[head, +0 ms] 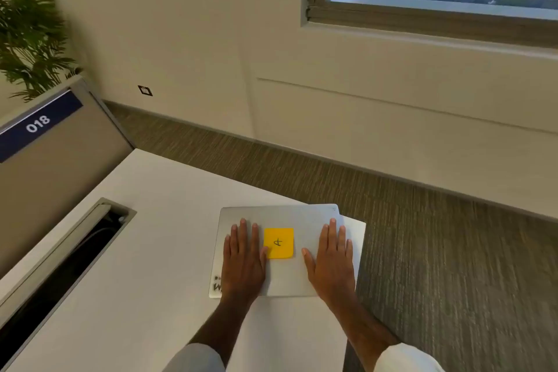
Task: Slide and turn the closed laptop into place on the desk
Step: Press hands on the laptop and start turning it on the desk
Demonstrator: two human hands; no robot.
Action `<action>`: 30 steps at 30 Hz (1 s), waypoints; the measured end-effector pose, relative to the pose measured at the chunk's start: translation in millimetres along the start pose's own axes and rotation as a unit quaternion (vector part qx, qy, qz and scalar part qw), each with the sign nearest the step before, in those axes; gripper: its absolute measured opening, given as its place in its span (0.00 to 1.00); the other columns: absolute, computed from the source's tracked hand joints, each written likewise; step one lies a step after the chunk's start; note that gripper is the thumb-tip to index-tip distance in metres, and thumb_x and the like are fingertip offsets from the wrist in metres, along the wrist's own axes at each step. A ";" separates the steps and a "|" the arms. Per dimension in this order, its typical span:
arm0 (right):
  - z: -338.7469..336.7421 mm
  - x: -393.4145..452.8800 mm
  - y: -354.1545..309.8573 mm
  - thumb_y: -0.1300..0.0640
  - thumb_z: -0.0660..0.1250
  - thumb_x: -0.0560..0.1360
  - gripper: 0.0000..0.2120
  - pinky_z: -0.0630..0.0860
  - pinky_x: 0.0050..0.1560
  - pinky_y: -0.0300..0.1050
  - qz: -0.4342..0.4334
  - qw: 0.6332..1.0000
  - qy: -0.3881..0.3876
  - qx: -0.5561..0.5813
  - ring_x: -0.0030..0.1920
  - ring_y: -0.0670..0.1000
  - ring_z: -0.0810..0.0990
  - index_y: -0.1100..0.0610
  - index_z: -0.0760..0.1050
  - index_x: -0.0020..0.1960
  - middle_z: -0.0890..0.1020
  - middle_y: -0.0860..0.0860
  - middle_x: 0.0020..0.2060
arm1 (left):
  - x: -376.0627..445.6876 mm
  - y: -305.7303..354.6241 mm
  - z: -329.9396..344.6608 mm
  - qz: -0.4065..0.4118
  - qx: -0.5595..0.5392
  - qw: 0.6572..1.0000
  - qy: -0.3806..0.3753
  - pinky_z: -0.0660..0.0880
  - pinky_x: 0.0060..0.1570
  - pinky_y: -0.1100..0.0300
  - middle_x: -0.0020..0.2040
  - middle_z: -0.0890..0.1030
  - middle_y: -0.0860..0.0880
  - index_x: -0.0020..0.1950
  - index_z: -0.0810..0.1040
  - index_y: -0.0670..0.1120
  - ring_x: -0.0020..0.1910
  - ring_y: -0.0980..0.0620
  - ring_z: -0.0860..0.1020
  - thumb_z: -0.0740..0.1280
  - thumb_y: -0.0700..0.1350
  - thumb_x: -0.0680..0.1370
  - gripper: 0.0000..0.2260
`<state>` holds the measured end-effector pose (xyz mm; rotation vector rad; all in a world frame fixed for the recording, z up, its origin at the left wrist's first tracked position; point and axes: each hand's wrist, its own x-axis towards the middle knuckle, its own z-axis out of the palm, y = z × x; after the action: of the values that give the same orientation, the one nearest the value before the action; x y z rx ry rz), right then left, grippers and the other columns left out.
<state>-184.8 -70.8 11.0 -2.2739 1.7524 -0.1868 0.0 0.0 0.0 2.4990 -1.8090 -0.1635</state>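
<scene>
Nearest: left hand (243, 260) and right hand (330, 260), flat, fingers spread, gripping nothing, pressing closed silver laptop (287, 217) at white desk (169, 220) corner, two o'clock. Mid-slide, apparently; next likely calls for steady downward pressure, turning away from edge.

Surface: white desk (169, 251), smooth top, far right corner rounded.
Cut-out: long cable slot (60, 269) with grey metal rim, set into left part of desk, dark inside.
Resting on desk: closed silver laptop (283, 278), flat, near right edge, turned slightly off square with desk edge.
Laptop corner: far right corner sat close to rounded desk corner.
On lid: yellow sticky note (278, 243) with handwritten mark, near centre; sticker at near left corner, partly hidden.
Below desk: brown striped carpet (437, 251) at right and beyond.
</scene>
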 end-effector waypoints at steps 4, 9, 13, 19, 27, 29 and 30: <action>-1.0 5.8 3.8 0.33 0.49 0.79 0.39 0.60 0.76 0.64 0.046 0.999 -0.014 -0.005 0.78 0.64 0.56 0.60 0.54 0.79 0.54 0.59 0.80 | 1.3 -15.4 -2.1 -0.049 -0.014 0.999 0.008 0.54 0.79 0.40 0.82 0.53 0.36 0.83 0.55 0.46 0.81 0.34 0.52 0.40 0.58 0.83 0.30; 3.2 6.8 1.6 0.32 0.48 0.78 0.40 0.70 0.69 0.60 0.067 0.997 -0.033 -0.034 0.72 0.62 0.67 0.58 0.51 0.80 0.52 0.57 0.81 | -2.7 -16.5 -10.3 -0.098 -0.010 0.995 -0.013 0.55 0.78 0.37 0.82 0.49 0.32 0.83 0.50 0.55 0.80 0.31 0.51 0.36 0.62 0.80 0.32; 6.1 9.4 3.8 0.31 0.48 0.77 0.41 0.72 0.65 0.60 0.067 0.996 -0.028 -0.052 0.70 0.60 0.69 0.58 0.52 0.79 0.52 0.57 0.81 | -5.5 -11.6 -14.9 -0.123 0.019 0.992 -0.028 0.59 0.76 0.37 0.81 0.48 0.32 0.83 0.45 0.58 0.79 0.31 0.56 0.33 0.63 0.79 0.32; 9.0 12.0 7.3 0.30 0.48 0.77 0.41 0.78 0.57 0.58 0.063 0.995 -0.034 -0.072 0.67 0.60 0.71 0.57 0.53 0.79 0.54 0.57 0.80 | -2.3 -14.9 -6.3 -0.132 0.042 0.990 -0.011 0.75 0.59 0.40 0.79 0.56 0.31 0.82 0.49 0.58 0.66 0.35 0.71 0.43 0.64 0.83 0.28; 11.6 14.3 12.6 0.28 0.47 0.75 0.43 0.78 0.58 0.56 0.062 0.995 -0.031 -0.073 0.70 0.60 0.67 0.55 0.48 0.80 0.52 0.58 0.80 | 1.9 -21.7 -5.3 -0.125 0.044 0.991 -0.004 0.77 0.53 0.43 0.74 0.65 0.32 0.80 0.55 0.58 0.60 0.37 0.75 0.47 0.64 0.82 0.27; 12.3 14.3 13.3 0.27 0.48 0.75 0.44 0.77 0.60 0.56 0.068 0.995 -0.024 -0.065 0.71 0.60 0.66 0.55 0.48 0.80 0.54 0.58 0.79 | 4.0 -19.4 -7.6 -0.141 0.026 0.990 -0.002 0.77 0.52 0.43 0.72 0.66 0.33 0.78 0.58 0.59 0.59 0.37 0.75 0.48 0.65 0.82 0.26; 12.8 14.1 12.6 0.27 0.48 0.75 0.44 0.77 0.60 0.56 0.073 0.995 -0.021 -0.064 0.71 0.60 0.66 0.54 0.48 0.80 0.56 0.59 0.78 | 6.3 -17.6 -9.0 -0.154 0.013 0.988 0.000 0.77 0.52 0.43 0.71 0.67 0.34 0.77 0.59 0.59 0.58 0.37 0.75 0.49 0.65 0.81 0.25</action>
<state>-189.5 -85.7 -5.6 -2.2056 1.9508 0.0006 19.6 -0.7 6.8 2.7816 -1.4214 -0.1523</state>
